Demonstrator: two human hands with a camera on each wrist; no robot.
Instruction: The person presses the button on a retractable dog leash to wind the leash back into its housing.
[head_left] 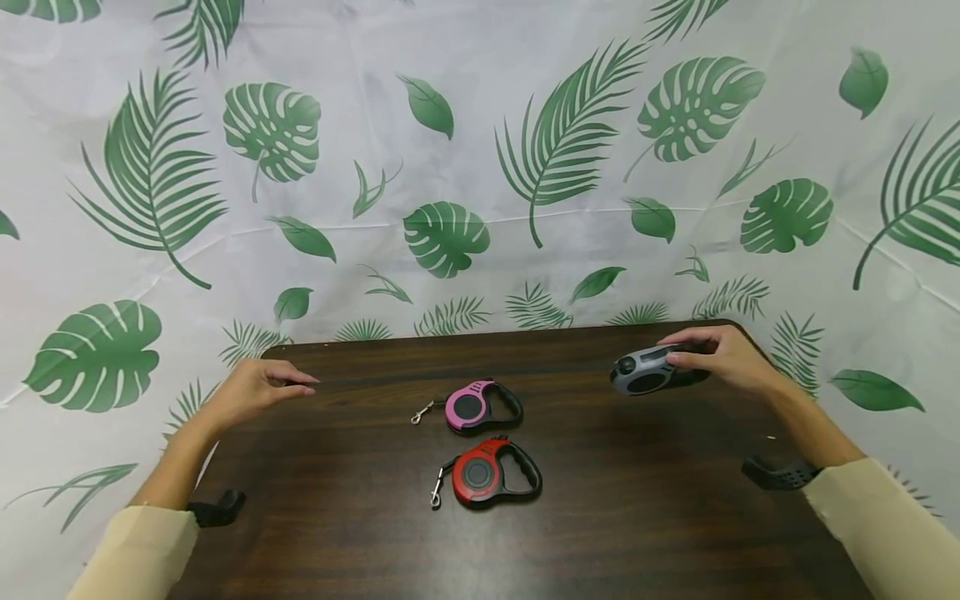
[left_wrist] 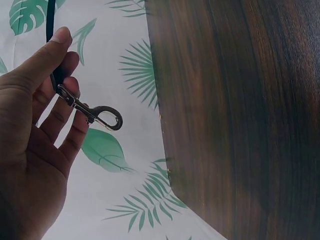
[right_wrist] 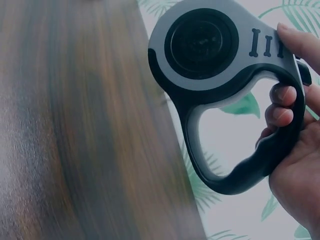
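My right hand [head_left: 723,358] grips a grey and black retractable dog leash [head_left: 647,372], held above the right part of the table. In the right wrist view its fingers curl through the loop handle [right_wrist: 235,186], and the thumb lies along the grey casing. My left hand [head_left: 258,393] is raised over the table's left side. Up close, its thumb and forefinger pinch a thin black leash cord [left_wrist: 50,20], with a metal snap hook [left_wrist: 105,116] hanging by the fingers. On the table lie a pink retractable leash [head_left: 467,408] and, nearer to me, a red one [head_left: 477,475].
The dark brown wooden table [head_left: 337,517] has rounded far corners. A white cloth with green leaf prints [head_left: 480,125] hangs behind it and shows at both sides. Small metal hooks [head_left: 435,498] lie left of the pink and red leashes.
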